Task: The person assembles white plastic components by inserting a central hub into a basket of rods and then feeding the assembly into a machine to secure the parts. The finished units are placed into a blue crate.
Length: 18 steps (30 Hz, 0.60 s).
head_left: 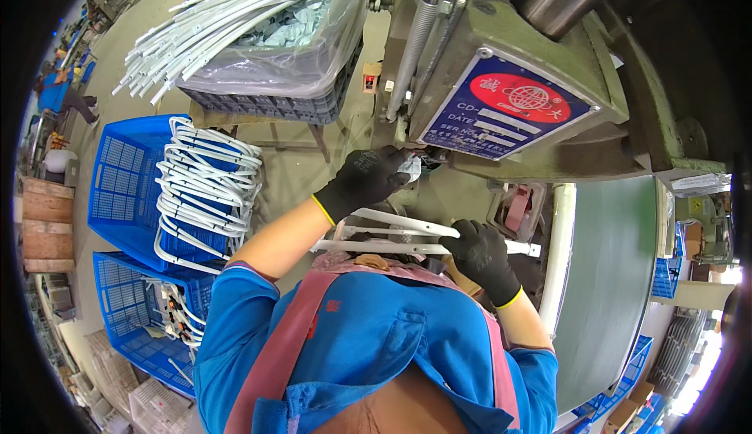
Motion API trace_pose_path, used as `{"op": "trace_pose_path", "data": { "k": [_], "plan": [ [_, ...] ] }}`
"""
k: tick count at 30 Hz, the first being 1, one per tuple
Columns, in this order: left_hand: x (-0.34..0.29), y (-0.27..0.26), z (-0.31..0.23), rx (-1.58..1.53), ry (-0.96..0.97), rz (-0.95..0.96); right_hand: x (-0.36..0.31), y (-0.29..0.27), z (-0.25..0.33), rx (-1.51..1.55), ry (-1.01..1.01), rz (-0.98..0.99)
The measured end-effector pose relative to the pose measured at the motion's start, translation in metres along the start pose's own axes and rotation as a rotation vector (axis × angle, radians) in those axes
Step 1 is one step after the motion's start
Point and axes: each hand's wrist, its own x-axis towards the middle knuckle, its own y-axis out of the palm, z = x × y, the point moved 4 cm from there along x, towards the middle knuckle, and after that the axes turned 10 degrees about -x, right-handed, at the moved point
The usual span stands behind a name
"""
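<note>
Both my hands wear black gloves with yellow cuffs. My left hand is raised to the lower part of a large machine, its fingers closed on a small whitish piece whose exact kind I cannot make out. Lower and to the right, my right hand is wrapped round a white bent tube frame. That frame lies across in front of my body, its two bars running from left to right. One flat, holed end sticks out past my right hand. The fingertips of both hands are partly hidden.
The green-grey press machine, with springs, looms at upper right. A plastic-lined grey crate holds white tubes and small pale pieces. Blue baskets with bent white frames stand left. A green conveyor belt runs at right.
</note>
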Motion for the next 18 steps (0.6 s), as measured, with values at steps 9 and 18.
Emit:
{"op": "trace_pose_path", "data": {
  "k": [9,18],
  "plan": [
    [-0.059,-0.088,0.051,-0.266,-0.358,0.177,0.042,-0.004,-0.022,-0.016,0.005,0.004],
    [-0.077,-0.106,0.073,-0.76,-0.644,-0.057,0.074,0.031,-0.048,0.185,-0.047,-0.24]
  ]
}}
